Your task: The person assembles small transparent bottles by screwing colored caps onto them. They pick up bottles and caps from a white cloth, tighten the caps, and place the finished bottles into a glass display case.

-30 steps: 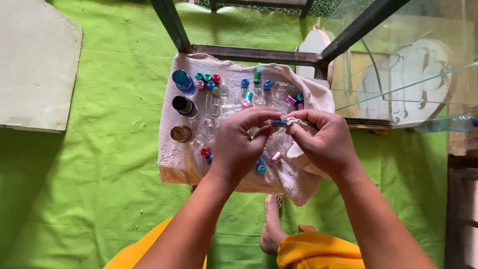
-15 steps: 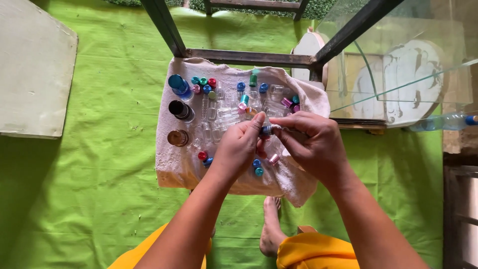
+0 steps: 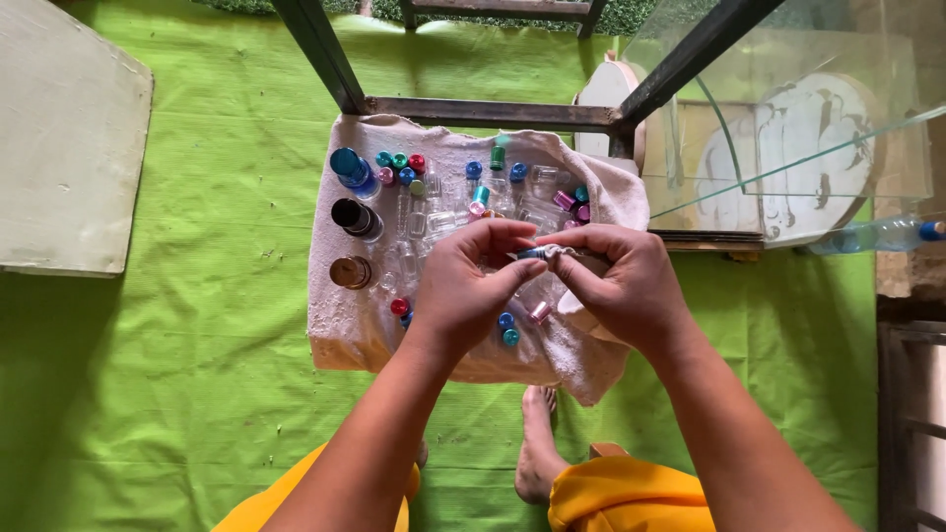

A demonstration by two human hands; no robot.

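Both of my hands meet over a cream towel [image 3: 345,335] spread on a green sheet. My left hand [image 3: 463,286] and my right hand [image 3: 626,286] pinch one small clear vial with a blue cap [image 3: 532,253] between their fingertips. Under and around the hands lie several small glass vials with coloured caps [image 3: 404,163]: pink, green, red, blue and teal. Three larger bottles stand along the towel's left side, a blue one [image 3: 350,169], a dark one [image 3: 353,217] and a brown one [image 3: 350,272]. Loose blue and teal caps [image 3: 507,328] rest near my left wrist.
A metal frame with dark bars [image 3: 493,110] crosses the towel's far edge, with glass panes [image 3: 788,148] at the right. A pale board [image 3: 69,138] lies at the left. A plastic bottle [image 3: 877,234] lies at the right. My bare foot [image 3: 537,453] and yellow clothing show below.
The hands have shifted slightly while working the small vial between the fingertips; the view has moved a little. The towel and bottles stay where they were.
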